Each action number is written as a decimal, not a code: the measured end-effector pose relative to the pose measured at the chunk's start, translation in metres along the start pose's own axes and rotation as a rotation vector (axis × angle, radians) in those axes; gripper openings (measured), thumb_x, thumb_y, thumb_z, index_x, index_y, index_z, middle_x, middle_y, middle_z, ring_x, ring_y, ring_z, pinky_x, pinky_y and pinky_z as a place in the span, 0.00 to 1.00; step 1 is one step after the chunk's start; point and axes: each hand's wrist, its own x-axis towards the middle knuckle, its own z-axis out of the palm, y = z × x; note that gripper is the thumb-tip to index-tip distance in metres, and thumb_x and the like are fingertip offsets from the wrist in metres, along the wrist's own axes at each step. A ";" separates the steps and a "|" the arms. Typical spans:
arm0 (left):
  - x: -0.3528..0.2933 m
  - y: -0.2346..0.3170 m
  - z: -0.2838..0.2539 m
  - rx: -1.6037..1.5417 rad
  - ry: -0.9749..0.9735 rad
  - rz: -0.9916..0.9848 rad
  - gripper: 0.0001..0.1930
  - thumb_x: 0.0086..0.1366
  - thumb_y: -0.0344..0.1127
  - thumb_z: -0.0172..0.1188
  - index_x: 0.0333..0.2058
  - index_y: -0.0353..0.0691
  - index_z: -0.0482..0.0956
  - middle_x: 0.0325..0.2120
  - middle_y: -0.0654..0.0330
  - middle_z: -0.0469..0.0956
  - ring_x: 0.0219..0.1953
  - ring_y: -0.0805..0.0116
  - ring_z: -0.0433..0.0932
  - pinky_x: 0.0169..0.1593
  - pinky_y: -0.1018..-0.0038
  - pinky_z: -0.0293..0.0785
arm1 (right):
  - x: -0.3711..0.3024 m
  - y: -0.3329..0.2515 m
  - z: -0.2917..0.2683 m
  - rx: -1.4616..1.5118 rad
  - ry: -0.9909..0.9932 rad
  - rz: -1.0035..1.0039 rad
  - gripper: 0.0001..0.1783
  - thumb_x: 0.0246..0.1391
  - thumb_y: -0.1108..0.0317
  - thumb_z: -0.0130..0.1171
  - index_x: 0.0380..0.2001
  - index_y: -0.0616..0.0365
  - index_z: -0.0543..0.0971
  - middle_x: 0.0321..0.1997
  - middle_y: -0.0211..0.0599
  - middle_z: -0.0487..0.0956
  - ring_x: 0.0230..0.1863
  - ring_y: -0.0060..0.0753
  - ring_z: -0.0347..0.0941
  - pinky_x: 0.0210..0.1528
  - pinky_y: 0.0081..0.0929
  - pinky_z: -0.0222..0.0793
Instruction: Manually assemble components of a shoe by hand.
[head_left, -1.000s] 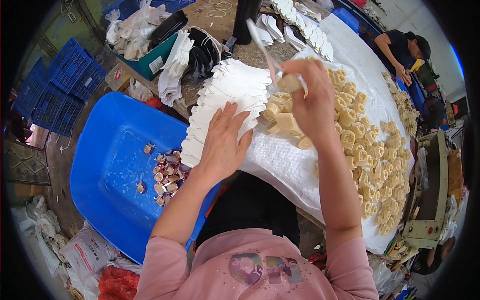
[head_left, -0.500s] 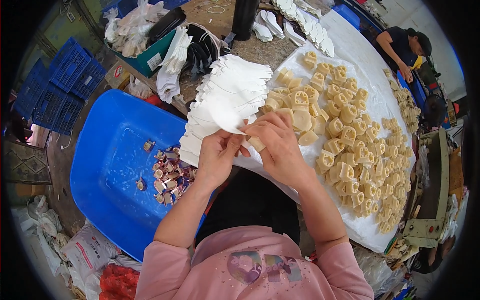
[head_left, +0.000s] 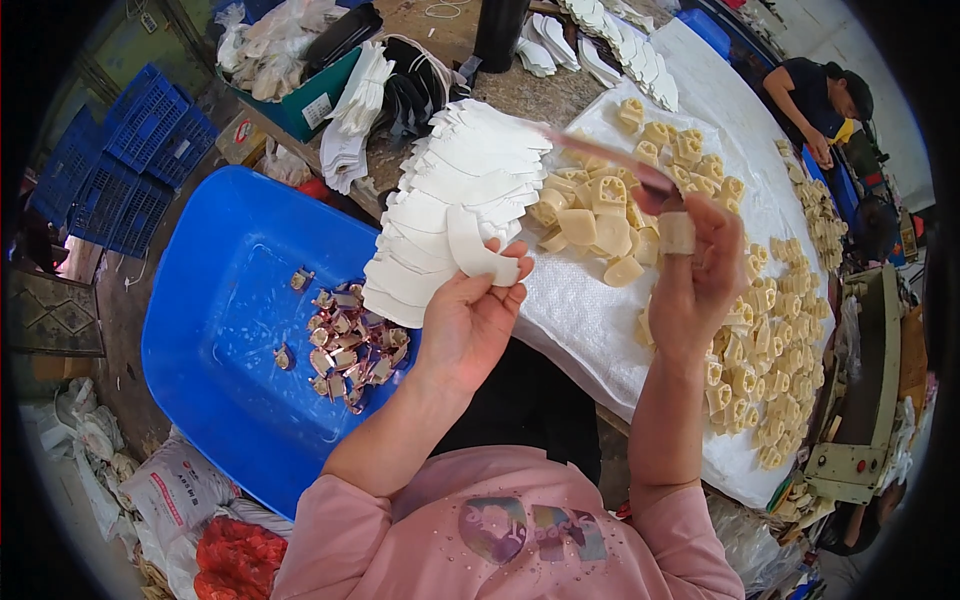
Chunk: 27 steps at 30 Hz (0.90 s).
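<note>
My left hand [head_left: 475, 315] pinches a curved white strip [head_left: 468, 245] between thumb and fingers, in front of an overlapping pile of similar white pieces [head_left: 455, 180]. My right hand [head_left: 695, 255] is raised over the table, its fingers closed on a long, narrow, reddish, dark-ended thing [head_left: 652, 188]. Motion smears that thing, so its kind is unclear. A beige band [head_left: 677, 233] wraps one right finger. Behind and beside this hand lie many cream-coloured moulded blocks [head_left: 612, 225], some with hollowed faces, on a white woven sheet [head_left: 570, 315].
To the left stands a blue tub [head_left: 215, 300] with small shiny pinkish metallic parts [head_left: 345, 345] inside. A green box [head_left: 290, 115] of bags and a dark cylinder [head_left: 497, 35] are at the back. Blue crates [head_left: 150, 125] stand far left. Another person [head_left: 805, 100] works at far right.
My hands have moved apart. The right one has risen to the right, with the reddish thing now showing in it. My left hand has turned palm up, still holding the white strip.
</note>
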 end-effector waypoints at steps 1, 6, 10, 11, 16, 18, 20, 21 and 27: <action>0.000 -0.002 0.002 -0.014 -0.002 -0.038 0.15 0.66 0.28 0.43 0.50 0.31 0.66 0.46 0.47 0.72 0.42 0.64 0.75 0.45 0.73 0.72 | -0.005 0.001 -0.002 0.024 -0.028 0.022 0.08 0.51 0.79 0.54 0.36 0.62 0.72 0.32 0.41 0.77 0.33 0.35 0.75 0.38 0.26 0.68; -0.005 -0.004 0.002 0.101 -0.019 0.004 0.15 0.68 0.31 0.41 0.52 0.33 0.65 0.45 0.49 0.72 0.45 0.63 0.74 0.48 0.71 0.71 | -0.024 0.007 -0.009 0.160 -0.107 0.043 0.09 0.51 0.80 0.53 0.37 0.62 0.71 0.30 0.42 0.77 0.32 0.35 0.75 0.37 0.25 0.68; -0.004 -0.005 -0.005 0.146 0.060 0.128 0.17 0.70 0.37 0.39 0.52 0.35 0.65 0.44 0.52 0.73 0.45 0.64 0.74 0.46 0.71 0.72 | -0.037 0.015 -0.013 0.163 -0.122 0.116 0.08 0.51 0.80 0.53 0.37 0.62 0.72 0.29 0.42 0.77 0.32 0.35 0.75 0.37 0.24 0.68; -0.003 -0.006 -0.011 0.127 0.057 0.071 0.17 0.70 0.35 0.40 0.52 0.34 0.65 0.45 0.51 0.72 0.46 0.64 0.73 0.47 0.71 0.72 | -0.038 0.015 -0.015 0.147 -0.125 0.128 0.08 0.51 0.80 0.53 0.36 0.62 0.72 0.29 0.42 0.77 0.32 0.36 0.75 0.37 0.24 0.68; -0.002 -0.004 -0.008 0.036 0.074 0.034 0.16 0.66 0.28 0.44 0.51 0.31 0.66 0.49 0.50 0.70 0.50 0.63 0.71 0.48 0.71 0.72 | -0.044 0.017 -0.020 0.120 -0.133 0.108 0.08 0.51 0.80 0.53 0.36 0.62 0.72 0.29 0.41 0.77 0.32 0.36 0.75 0.36 0.25 0.68; -0.003 -0.003 -0.006 0.034 -0.048 -0.022 0.18 0.62 0.24 0.46 0.52 0.30 0.65 0.51 0.49 0.68 0.53 0.61 0.70 0.51 0.69 0.70 | -0.047 0.017 -0.023 0.101 -0.132 0.107 0.08 0.50 0.80 0.52 0.36 0.62 0.72 0.29 0.41 0.78 0.31 0.36 0.75 0.37 0.26 0.68; -0.009 -0.008 0.001 0.120 -0.041 -0.154 0.19 0.64 0.28 0.47 0.54 0.30 0.64 0.52 0.49 0.68 0.52 0.61 0.70 0.50 0.69 0.70 | -0.049 0.017 -0.025 0.095 -0.135 0.098 0.10 0.48 0.82 0.52 0.36 0.62 0.72 0.30 0.41 0.78 0.31 0.37 0.74 0.36 0.27 0.68; -0.013 -0.011 0.002 0.205 -0.035 -0.283 0.21 0.65 0.32 0.47 0.55 0.30 0.63 0.52 0.50 0.68 0.52 0.61 0.70 0.49 0.70 0.70 | -0.049 0.016 -0.026 0.093 -0.139 0.086 0.12 0.46 0.83 0.52 0.36 0.62 0.72 0.30 0.41 0.78 0.31 0.38 0.74 0.36 0.28 0.68; -0.032 -0.030 -0.011 0.312 -0.393 -0.283 0.27 0.69 0.47 0.42 0.59 0.32 0.60 0.39 0.55 0.74 0.39 0.70 0.72 0.37 0.76 0.66 | -0.065 0.015 -0.031 -0.158 -0.410 -0.266 0.18 0.30 0.79 0.57 0.32 0.58 0.73 0.39 0.37 0.76 0.37 0.42 0.70 0.35 0.35 0.66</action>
